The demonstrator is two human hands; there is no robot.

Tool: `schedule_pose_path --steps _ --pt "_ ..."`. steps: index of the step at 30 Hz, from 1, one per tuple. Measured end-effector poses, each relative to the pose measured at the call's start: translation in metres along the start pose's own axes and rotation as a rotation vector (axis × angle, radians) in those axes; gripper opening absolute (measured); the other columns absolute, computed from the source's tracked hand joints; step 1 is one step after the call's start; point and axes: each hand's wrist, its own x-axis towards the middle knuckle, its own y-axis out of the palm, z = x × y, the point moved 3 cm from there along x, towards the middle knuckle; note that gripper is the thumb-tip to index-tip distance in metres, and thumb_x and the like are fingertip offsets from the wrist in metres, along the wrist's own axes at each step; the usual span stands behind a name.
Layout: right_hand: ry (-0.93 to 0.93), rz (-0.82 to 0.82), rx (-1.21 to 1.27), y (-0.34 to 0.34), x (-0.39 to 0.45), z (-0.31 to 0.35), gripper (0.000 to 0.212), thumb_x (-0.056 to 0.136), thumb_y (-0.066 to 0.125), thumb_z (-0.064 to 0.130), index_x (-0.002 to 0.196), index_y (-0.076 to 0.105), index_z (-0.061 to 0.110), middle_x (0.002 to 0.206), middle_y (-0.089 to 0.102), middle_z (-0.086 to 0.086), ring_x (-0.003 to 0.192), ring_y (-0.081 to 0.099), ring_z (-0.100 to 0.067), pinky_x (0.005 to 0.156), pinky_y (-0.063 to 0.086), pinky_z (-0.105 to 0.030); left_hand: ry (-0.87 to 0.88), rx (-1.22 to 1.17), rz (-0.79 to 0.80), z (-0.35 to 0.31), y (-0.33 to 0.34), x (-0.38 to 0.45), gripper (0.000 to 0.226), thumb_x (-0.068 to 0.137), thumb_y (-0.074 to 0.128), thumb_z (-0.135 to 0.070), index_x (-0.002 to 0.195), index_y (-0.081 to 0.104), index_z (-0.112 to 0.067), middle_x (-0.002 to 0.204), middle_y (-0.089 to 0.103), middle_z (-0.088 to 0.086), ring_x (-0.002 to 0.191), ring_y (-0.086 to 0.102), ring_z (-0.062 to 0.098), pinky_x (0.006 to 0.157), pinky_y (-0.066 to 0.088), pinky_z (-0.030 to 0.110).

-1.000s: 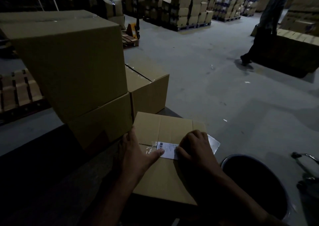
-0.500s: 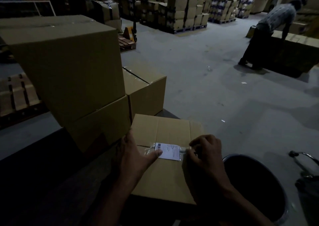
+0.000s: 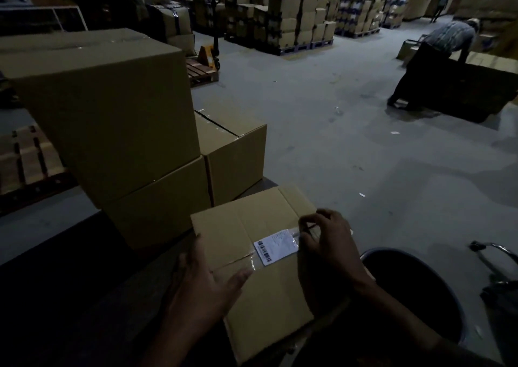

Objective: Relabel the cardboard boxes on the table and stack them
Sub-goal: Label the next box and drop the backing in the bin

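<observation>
On the table's near edge lay the cardboard box (image 3: pixel 260 277), your left hand (image 3: pixel 201 291) flat and open against its side. Your right hand (image 3: pixel 325 257) pinched the clear tape at the barcode label (image 3: pixel 276 245). Risk noted: a hard pull could tear the label or strip the cardboard facing.

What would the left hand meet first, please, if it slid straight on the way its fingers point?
Probably the white label: the left hand lies flat on the box, fingers aimed up-right at it across bare cardboard.
</observation>
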Motion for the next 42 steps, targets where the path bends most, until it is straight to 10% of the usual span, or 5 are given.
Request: schedule_pose_path --steps 6,12,18,42 --pt "-0.175 0.032 -0.105 0.008 0.018 0.015 0.026 0.086 0.074 0.034 0.112 0.072 0.037 0.136 0.055 -0.001 0.131 0.044 -0.023 0.099 0.035 -0.035 0.021 0.110 -0.002 -0.007 -0.036 -0.002 0.105 0.072 0.076 -0.075 0.155 0.031 -0.030 0.102 0.070 -0.004 0.092 0.066 0.009 0.073 0.044 0.030" --pt "-0.243 -0.063 -0.125 0.013 0.001 0.024 0.016 0.089 0.071 0.034 0.105 0.071 0.029 0.113 0.059 0.009 0.111 0.045 -0.014 0.092 0.042 -0.035 0.221 0.083 -0.166 -0.042 -0.033 0.050 0.106 0.063 0.067 -0.087 0.147 0.050 -0.025 0.120 0.063 0.000 0.122 0.055 0.025 0.103 0.046 0.045" --pt "-0.158 -0.003 -0.090 0.023 -0.009 0.028 0.019 0.089 0.063 0.044 0.104 0.068 0.032 0.102 0.056 0.012 0.104 0.044 -0.010 0.091 0.039 -0.036 0.303 0.528 -0.017 -0.053 0.025 0.081 0.152 0.043 0.015 -0.117 0.167 0.009 -0.028 0.176 0.006 0.000 0.162 -0.001 0.017 0.128 -0.005 0.057" --pt "-0.173 0.073 -0.058 0.022 0.000 0.026 0.021 0.087 0.063 0.043 0.098 0.076 0.031 0.090 0.057 0.011 0.090 0.049 -0.010 0.085 0.042 -0.035 0.313 0.528 -0.151 -0.047 0.030 0.082 0.145 0.044 0.018 -0.116 0.161 0.027 -0.031 0.172 0.022 -0.003 0.157 0.019 0.017 0.128 0.007 0.049"
